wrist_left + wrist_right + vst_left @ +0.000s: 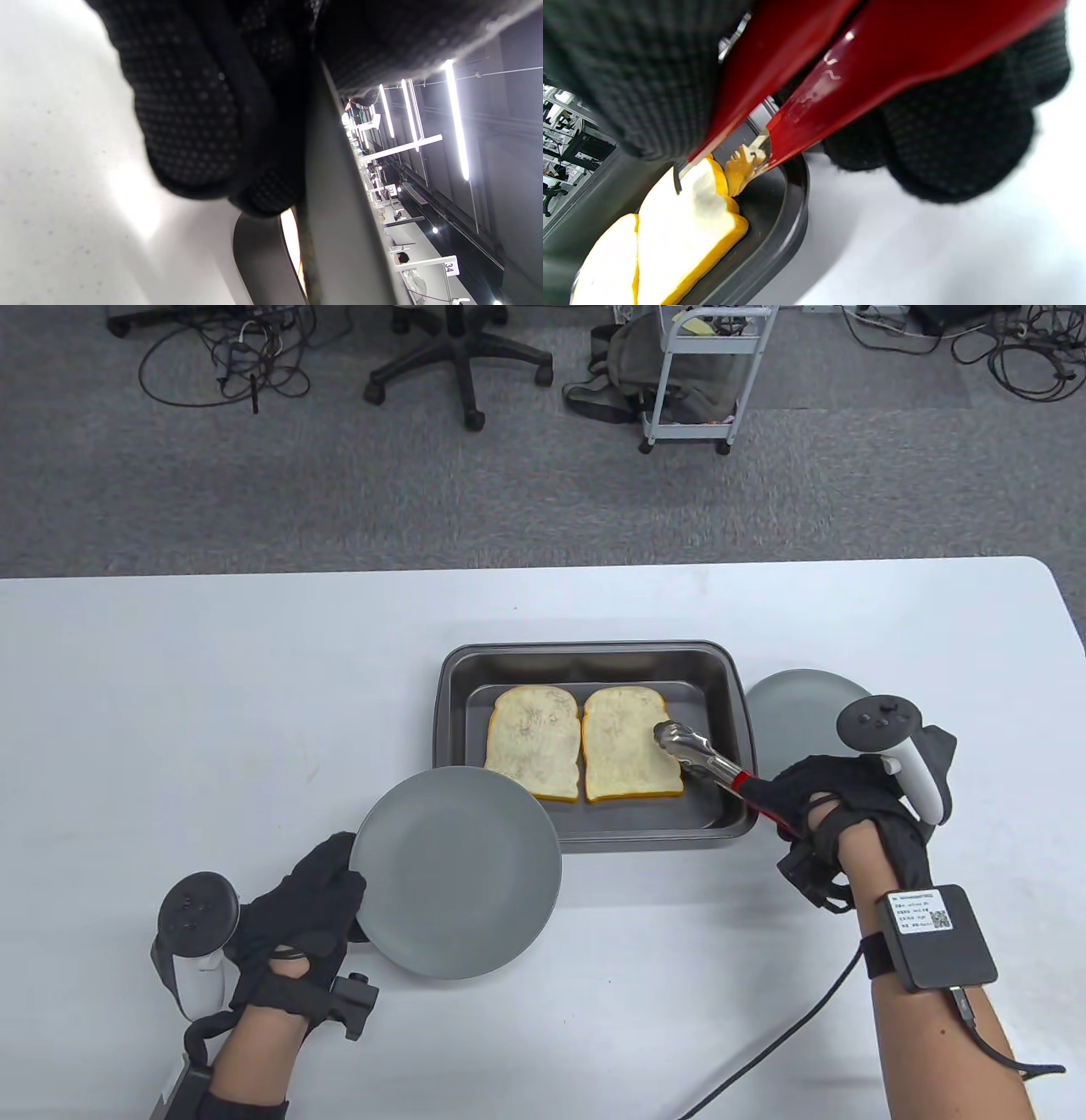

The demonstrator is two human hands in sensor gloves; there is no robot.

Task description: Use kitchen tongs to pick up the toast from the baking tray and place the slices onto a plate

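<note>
Two toast slices lie side by side in the dark baking tray (594, 655): the left slice (532, 740) and the right slice (624, 742). My right hand (836, 802) grips the red handles of the metal tongs (700, 753), whose tips straddle the right slice's right edge. In the right wrist view the tongs (882, 55) clamp that slice (687, 220), one tip above and one below. My left hand (310, 899) holds a grey plate (458, 872) by its left rim, overlapping the tray's near left corner. The plate (339, 220) shows edge-on in the left wrist view.
A second grey plate (793, 708) lies to the right of the tray, partly behind my right hand's tracker. White table (212, 712) surface spreads to the left. Beyond the far edge are an office chair (458, 364) and a cart (704, 381) on carpet.
</note>
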